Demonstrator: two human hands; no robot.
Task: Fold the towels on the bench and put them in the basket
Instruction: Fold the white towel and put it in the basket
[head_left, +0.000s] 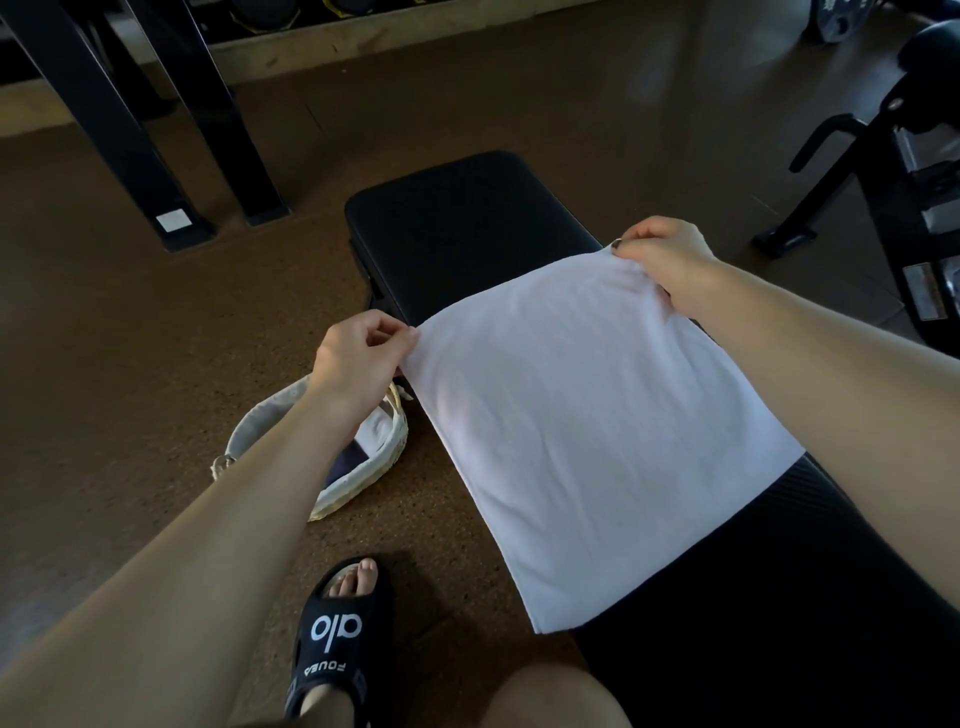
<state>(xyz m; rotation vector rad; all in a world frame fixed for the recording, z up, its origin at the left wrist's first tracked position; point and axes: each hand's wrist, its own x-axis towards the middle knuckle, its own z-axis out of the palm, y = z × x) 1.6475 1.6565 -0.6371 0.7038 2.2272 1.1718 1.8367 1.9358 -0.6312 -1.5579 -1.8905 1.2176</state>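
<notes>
- The brown speckled floor (130, 364) fills most of your view, with black rack legs (130, 156) standing on it at the far left and black gym equipment (883, 171) at the far right.
- The black padded table (467, 218) runs away from you, its far end bare and its near end ribbed, reaching down beside your knee (550, 696).
- The white towel (587, 431) lies spread across the middle of the table, smooth and roughly square; its near corner hangs just past the table's left edge and you are lifting its far edge slightly.
- Your left hand (358, 358) pinches the towel's far left corner between thumb and curled fingers, out past the table's left edge and above the basket.
- Your right hand (670, 260) pinches the far right corner the same way, fingers bunching the cloth, above the table's right side.
- The pale woven basket (363, 467) sits on the floor just left of the table, partly hidden under your left forearm; white and dark folded cloth (363, 441) shows inside it.
- Your foot in a black sandal (337, 639) with white lettering rests on the floor near the basket, closer to you.
</notes>
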